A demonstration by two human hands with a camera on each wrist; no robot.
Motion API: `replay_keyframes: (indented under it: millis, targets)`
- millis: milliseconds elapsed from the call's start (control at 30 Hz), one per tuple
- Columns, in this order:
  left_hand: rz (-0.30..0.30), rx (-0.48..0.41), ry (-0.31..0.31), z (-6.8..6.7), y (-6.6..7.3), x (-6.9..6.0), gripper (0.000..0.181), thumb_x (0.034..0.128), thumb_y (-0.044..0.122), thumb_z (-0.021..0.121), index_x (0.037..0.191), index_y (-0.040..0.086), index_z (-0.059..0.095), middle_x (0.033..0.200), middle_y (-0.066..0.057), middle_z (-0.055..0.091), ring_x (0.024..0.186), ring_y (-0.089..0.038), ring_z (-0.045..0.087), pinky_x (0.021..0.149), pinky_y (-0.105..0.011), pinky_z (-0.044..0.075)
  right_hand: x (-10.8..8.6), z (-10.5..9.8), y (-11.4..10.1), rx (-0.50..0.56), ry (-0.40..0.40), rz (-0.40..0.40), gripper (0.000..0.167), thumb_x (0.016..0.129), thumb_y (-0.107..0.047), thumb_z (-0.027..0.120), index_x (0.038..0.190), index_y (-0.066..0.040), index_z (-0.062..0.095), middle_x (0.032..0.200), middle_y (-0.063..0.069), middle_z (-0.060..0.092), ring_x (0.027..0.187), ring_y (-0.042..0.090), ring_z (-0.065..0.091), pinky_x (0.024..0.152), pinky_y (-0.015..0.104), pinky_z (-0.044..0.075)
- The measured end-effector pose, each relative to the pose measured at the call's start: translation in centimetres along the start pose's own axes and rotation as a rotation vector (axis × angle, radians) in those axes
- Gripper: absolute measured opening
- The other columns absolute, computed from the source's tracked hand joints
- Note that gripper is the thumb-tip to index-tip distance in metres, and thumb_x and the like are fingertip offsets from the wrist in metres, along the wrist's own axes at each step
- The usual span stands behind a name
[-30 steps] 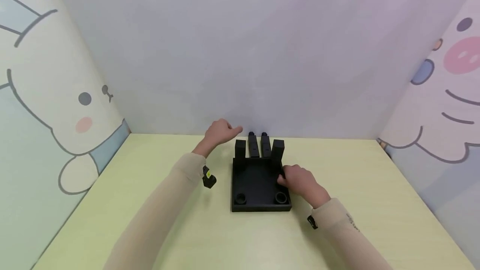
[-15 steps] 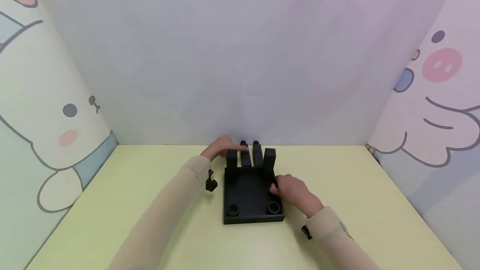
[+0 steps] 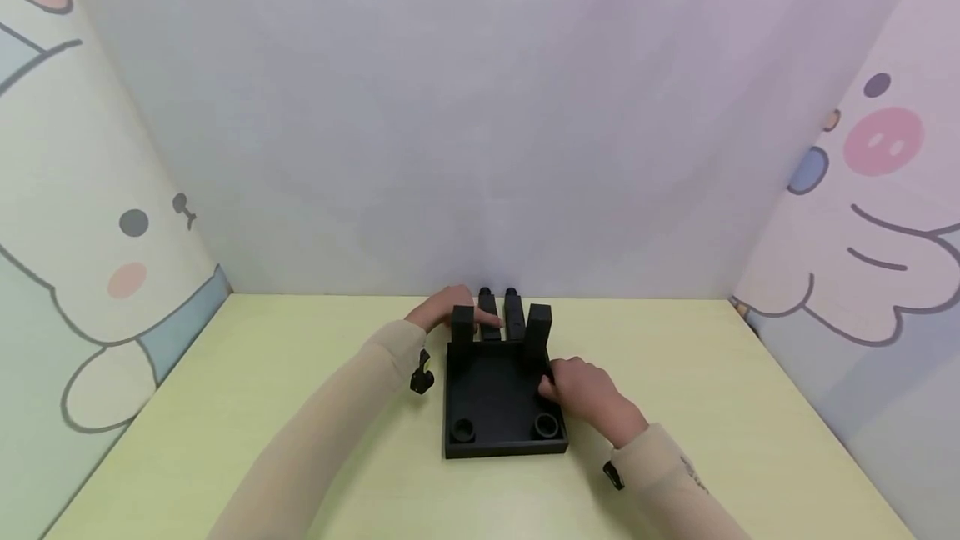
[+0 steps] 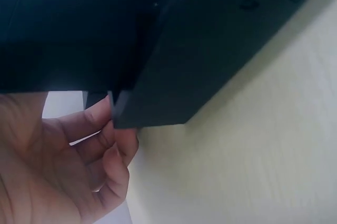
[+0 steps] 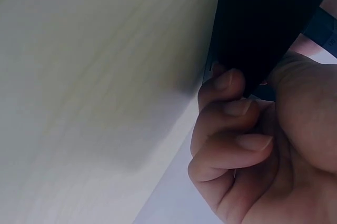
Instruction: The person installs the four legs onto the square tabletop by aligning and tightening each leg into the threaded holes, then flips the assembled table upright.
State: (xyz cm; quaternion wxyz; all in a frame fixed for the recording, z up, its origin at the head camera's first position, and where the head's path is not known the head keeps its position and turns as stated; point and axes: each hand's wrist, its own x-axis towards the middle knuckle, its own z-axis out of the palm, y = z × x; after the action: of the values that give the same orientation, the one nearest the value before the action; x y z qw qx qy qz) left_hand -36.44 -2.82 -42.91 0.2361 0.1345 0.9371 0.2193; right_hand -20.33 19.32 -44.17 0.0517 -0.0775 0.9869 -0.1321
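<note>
A black tray-like stand (image 3: 498, 402) lies on the table, with two upright posts at its back corners and a round socket at each front corner. My right hand (image 3: 585, 390) grips its right wall, thumb over the inside; the right wrist view shows the fingers (image 5: 226, 84) curled at the dark edge. Behind the left post is my left hand (image 3: 450, 307), one digit reaching across the left of two long black pieces (image 3: 489, 307). In the left wrist view its fingers (image 4: 118, 166) bend behind the dark stand (image 4: 200, 55). Whether they hold anything is hidden.
The second long black piece (image 3: 513, 315) lies beside the first, close to the pale back wall (image 3: 480, 123). Walls with cartoon animals flank the light wooden table (image 3: 322, 340). A small black device (image 3: 422, 377) hangs at the left cuff.
My left hand has moved right and down behind the left post, its digit now across the left long piece. The right hand keeps its grip. The head view has shifted slightly.
</note>
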Motion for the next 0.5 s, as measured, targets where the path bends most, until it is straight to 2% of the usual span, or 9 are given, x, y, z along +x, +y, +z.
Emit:
replay_keyframes:
  millis: [133,267,333,467,500]
  targets:
    - [-0.002,0.053,0.014,-0.6,-0.1,-0.5,0.060,0.0827,0.058,0.076,0.048,0.020,0.044,0.050,0.008,0.027,0.045,-0.011,0.029,0.049,-0.029,0.028,0.0,0.1,-0.1,0.004,0.005,-0.005,0.027,0.090,-0.021,0.060,0.068,-0.011,0.049,0.065,0.005,0.052,0.057,0.020,0.047,0.054,0.038,0.040]
    - [-0.019,0.110,0.036,-1.2,-0.5,-1.1,0.064,0.0843,0.055,0.077,0.047,0.019,0.039,0.047,0.006,0.029,0.046,-0.012,0.028,0.049,-0.030,0.025,0.0,-0.2,-0.2,0.003,0.013,-0.010,0.027,0.090,-0.021,0.060,0.068,-0.011,0.049,0.065,0.005,0.053,0.057,0.020,0.047,0.054,0.038,0.040]
    - [-0.024,0.172,0.061,-1.4,-0.7,-1.4,0.063,0.0855,0.054,0.076,0.049,0.018,0.040,0.048,0.006,0.031,0.048,-0.012,0.028,0.050,-0.030,0.025,-0.1,-0.3,-0.1,0.000,0.009,-0.008,0.027,0.090,-0.021,0.059,0.068,-0.011,0.049,0.066,0.006,0.053,0.058,0.020,0.047,0.054,0.039,0.041]
    - [-0.034,0.267,0.113,-1.7,-1.1,-2.3,0.051,0.0934,0.029,0.067,0.056,0.017,0.034,0.055,0.004,0.026,0.053,-0.013,0.025,0.052,-0.030,0.025,-0.2,-0.2,-0.1,0.005,-0.001,-0.007,0.027,0.090,-0.021,0.060,0.067,-0.011,0.049,0.065,0.005,0.052,0.057,0.020,0.046,0.054,0.037,0.039]
    - [-0.041,0.276,0.120,-1.7,-1.2,-2.5,0.050,0.0943,0.028,0.064,0.057,0.017,0.033,0.056,0.005,0.026,0.053,-0.012,0.026,0.051,-0.030,0.025,-0.2,-0.2,0.0,0.008,-0.003,-0.007,0.027,0.090,-0.021,0.060,0.067,-0.011,0.049,0.064,0.004,0.051,0.057,0.019,0.046,0.054,0.037,0.038]
